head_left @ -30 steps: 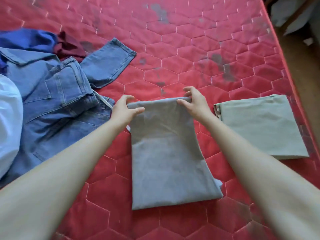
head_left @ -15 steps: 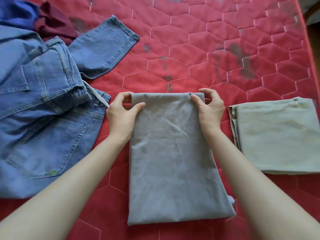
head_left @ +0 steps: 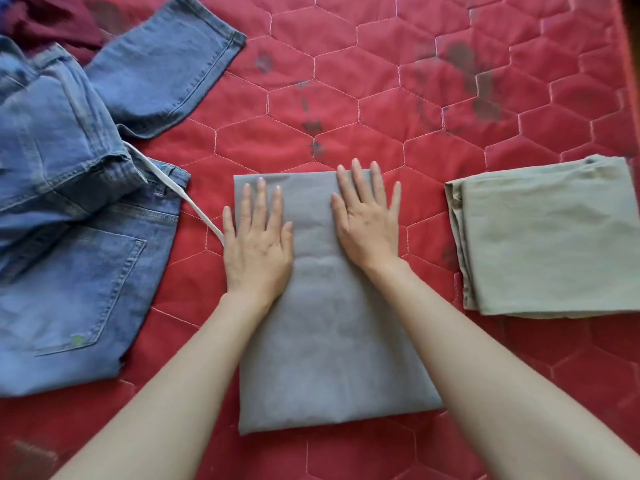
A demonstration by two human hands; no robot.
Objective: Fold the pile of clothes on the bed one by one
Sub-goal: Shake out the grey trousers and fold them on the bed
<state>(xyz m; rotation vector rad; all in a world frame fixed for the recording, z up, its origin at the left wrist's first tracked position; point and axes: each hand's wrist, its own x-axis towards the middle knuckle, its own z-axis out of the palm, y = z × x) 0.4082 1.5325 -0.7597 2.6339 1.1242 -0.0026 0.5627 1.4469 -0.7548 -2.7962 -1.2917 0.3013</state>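
grey cloth (head_left: 332, 341) folded on bed (head_left: 381, 98) | left hand (head_left: 258, 244), right hand (head_left: 367, 223) flat on it (fingers straight) | jeans (head_left: 69, 220) left, possibly piled | green cloth (head_left: 550, 237) right

Soft, even daylight fills the view — bright, with no glare and no hard-edged shadows. Only faint shade gathers under the forearms and along the folded edges of the gray garment (head_left: 332, 341). Motion blur smears the blue jeans (head_left: 69, 220) at the left and the lower left corner. The red quilted mattress (head_left: 450, 98) bows outward toward the edges — wide-angle distortion. Fine detail looks slightly soft throughout.
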